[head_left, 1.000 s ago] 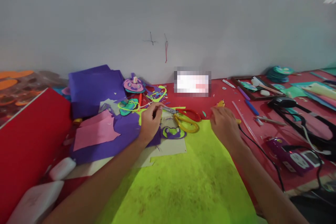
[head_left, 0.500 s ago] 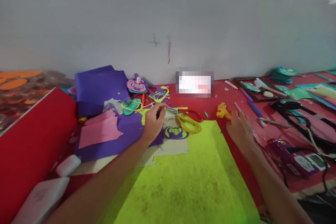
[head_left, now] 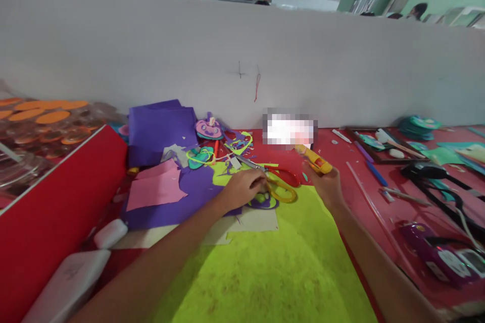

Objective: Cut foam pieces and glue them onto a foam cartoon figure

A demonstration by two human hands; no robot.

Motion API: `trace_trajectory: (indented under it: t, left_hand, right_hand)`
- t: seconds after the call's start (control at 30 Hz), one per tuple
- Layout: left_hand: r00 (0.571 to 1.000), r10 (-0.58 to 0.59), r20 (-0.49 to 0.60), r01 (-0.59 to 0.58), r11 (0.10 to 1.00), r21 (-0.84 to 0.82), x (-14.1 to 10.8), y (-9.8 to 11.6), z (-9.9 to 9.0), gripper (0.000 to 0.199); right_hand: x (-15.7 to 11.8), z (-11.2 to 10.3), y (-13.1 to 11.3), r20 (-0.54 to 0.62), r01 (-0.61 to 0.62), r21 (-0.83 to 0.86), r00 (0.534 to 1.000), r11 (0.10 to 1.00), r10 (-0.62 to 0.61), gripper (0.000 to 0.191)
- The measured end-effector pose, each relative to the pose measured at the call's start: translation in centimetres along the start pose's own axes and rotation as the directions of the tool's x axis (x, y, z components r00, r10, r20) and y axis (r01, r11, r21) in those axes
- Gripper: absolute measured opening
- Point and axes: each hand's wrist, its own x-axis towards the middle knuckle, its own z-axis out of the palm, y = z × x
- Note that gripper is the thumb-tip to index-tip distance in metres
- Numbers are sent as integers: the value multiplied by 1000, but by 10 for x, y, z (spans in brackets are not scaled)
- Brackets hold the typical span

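Note:
My right hand (head_left: 329,187) is wrapped round the handle of a yellow hot glue gun (head_left: 317,161), which is lifted with its nozzle to the upper left. My left hand (head_left: 244,189) is closed, fingertips pinched together, over a purple and lime frog-face cutout (head_left: 263,203). Whatever those fingers may hold is hidden. Scissors (head_left: 282,186) with one red and one yellow handle lie just right of my left hand, blades towards the upper left. Under my forearms spreads a large lime sheet (head_left: 288,262).
Purple sheets (head_left: 162,133) and pink pieces (head_left: 155,186) lie left, near a pink face cutout (head_left: 209,129) and scraps. Clear rods (head_left: 366,189), pens, a dark-framed tray (head_left: 407,158) and a purple device (head_left: 435,255) lie right. A red panel (head_left: 64,212) borders the left; a grey partition (head_left: 170,50) stands behind.
My right hand has raised the yellow glue gun from the table and brought it left. My left hand has moved down from the scissor blades to over the frog-face cutout. The view has tilted up slightly.

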Motion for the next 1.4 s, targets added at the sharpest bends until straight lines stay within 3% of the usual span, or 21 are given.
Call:
trace_trajectory:
  t: [0.17,0.37,0.53,0.73,0.87,1.0,1.13,1.23,1.4]
  left_hand:
    - [983,130,129,-150,976,157,0,3,1,32]
    - [983,132,130,-151,977,151,0,2,1,28]
    - [967,154,205,-179,978,109,0,2,2,28]
    - [988,105,113,-103,994,-24,3,-4,0,14]
    - [981,85,173,-98,993,67,3,-3,0,14]
    - [969,79,235,-94,994,56,5,0,-1,16]
    - [969,65,238,-41,994,-104,7,2,-5,9]
    - [981,-10,193,58,968,-246,7,1,-7,11]
    - [989,-115,89,139,929,-343,8,-5,-8,16]
  right_hand:
    - [-16,5,8,104,-58,59,993,997,52,34]
    - [-17,-3,1,113,-79,61,991,995,72,34]
    - [-15,-2,-3,159,-57,7,986,998,55,35]
    - [-10,-7,-5,266,-38,-46,963,998,49,37]
    - [-8,-10,-2,327,-83,-2,942,997,79,39]
    - [-7,-11,4,390,-141,17,913,990,124,42]
    - [-6,-13,3,423,-182,7,891,983,162,41]
    - [-6,-18,-3,477,-185,12,865,983,157,39]
    - [-8,-27,-9,611,-202,15,777,979,150,33]
